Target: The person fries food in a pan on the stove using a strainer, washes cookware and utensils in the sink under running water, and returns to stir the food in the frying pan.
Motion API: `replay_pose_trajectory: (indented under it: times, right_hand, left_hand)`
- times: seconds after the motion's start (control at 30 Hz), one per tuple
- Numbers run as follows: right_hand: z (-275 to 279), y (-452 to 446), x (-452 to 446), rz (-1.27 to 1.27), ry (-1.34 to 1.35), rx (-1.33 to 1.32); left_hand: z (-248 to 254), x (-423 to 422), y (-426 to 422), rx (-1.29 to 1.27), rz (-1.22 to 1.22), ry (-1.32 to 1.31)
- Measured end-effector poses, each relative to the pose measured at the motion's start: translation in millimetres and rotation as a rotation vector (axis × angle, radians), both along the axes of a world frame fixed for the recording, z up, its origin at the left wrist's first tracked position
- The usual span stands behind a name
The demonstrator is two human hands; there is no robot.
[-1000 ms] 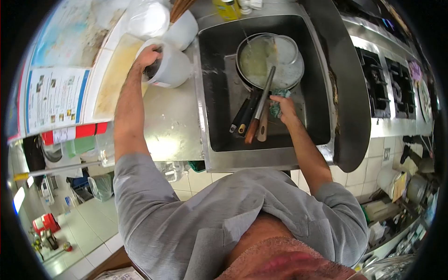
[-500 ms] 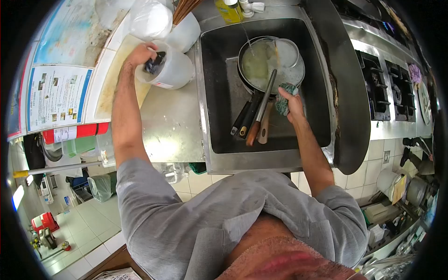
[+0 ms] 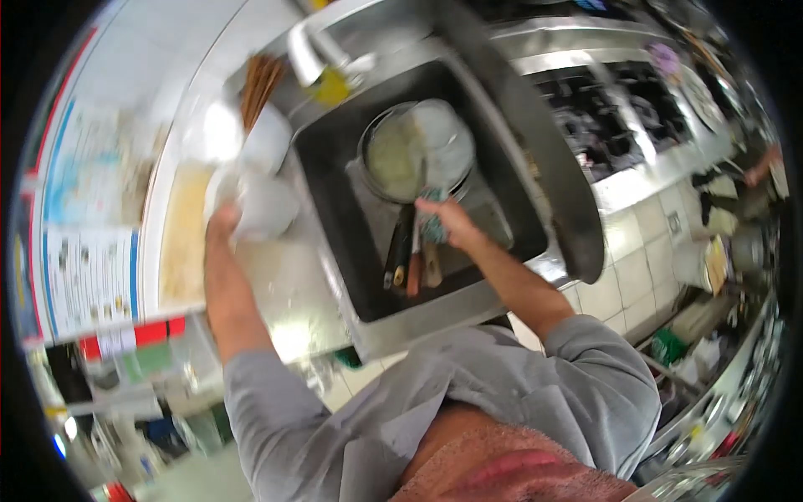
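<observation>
In the head view, my left hand [image 3: 224,221] is at the mouth of a white plastic tub [image 3: 266,206] on the counter left of the sink. Motion blur smears its fingers, so whether they grip anything is unclear. My right hand [image 3: 456,222] is closed on a green scouring pad [image 3: 432,221] above the sink [image 3: 341,201]. Near the pad lie several utensil handles, among them a black handle [image 3: 392,259] and a brown handle [image 3: 414,274]. Their upper ends lean on a pot [image 3: 386,167] of cloudy yellowish water with a pale round dish [image 3: 445,132] in it.
A faucet [image 3: 306,57] and a yellow bottle [image 3: 332,87] stand behind the sink. Brown sticks [image 3: 261,88] rise from a white container [image 3: 268,138]. A stained cutting board [image 3: 186,238] lies along the left wall. Gas burners [image 3: 577,117] are at the right.
The whole view has turned and blurred. The dark item my left hand held in the tub no longer shows. My right hand, still on the pad, has moved nearer the utensil handles.
</observation>
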State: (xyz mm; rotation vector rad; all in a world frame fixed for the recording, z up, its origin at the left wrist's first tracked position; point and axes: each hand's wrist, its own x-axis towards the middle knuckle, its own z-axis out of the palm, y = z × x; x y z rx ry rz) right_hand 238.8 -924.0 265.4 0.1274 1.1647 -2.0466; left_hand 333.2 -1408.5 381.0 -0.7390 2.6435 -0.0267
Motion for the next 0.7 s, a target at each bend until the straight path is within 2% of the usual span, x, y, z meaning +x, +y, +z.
replay_pose_trajectory:
  times: [0.03,0.07,0.13,0.17,0.23,0.27,0.37,0.4,0.47,0.57,0.7]
  right_hand:
    - [3,6,-2,0.052,-0.039,0.059]
    - [-1,8,-3,0.036,0.009,0.054]
    - [-4,11,-8,0.037,0.032,0.039]
    - [-2,11,-8,0.016,0.029,0.051]
    - [3,8,-16,-0.004,0.032,0.087]
    - [6,5,-18,-0.007,0.043,0.083]
    - [35,-7,-18,-0.121,0.195,0.150]
    - [41,-14,-18,-0.119,0.190,0.153]
    - [47,-32,-23,-0.014,0.233,-0.114]
    - [72,-60,-21,0.147,0.069,-0.211]
    - [87,-106,-23,0.263,-0.173,-0.451]
  left_hand:
    - [13,-7,18,-0.027,0.126,-0.100]
    - [25,-11,31,-0.030,0.083,-0.068]
    - [43,-8,43,0.714,0.574,0.320]
    - [43,-4,38,0.716,0.554,0.334]
    - [43,-1,27,0.649,0.434,0.765]
    - [46,2,24,0.650,0.426,0.776]
    - [73,4,49,-0.221,0.147,0.885]
    - [81,4,62,-0.219,0.149,0.880]
    - [91,0,78,-0.530,0.007,1.026]
    - [95,-12,88,-0.531,-0.114,1.049]
    - [99,-37,182,-0.342,-0.285,1.180]
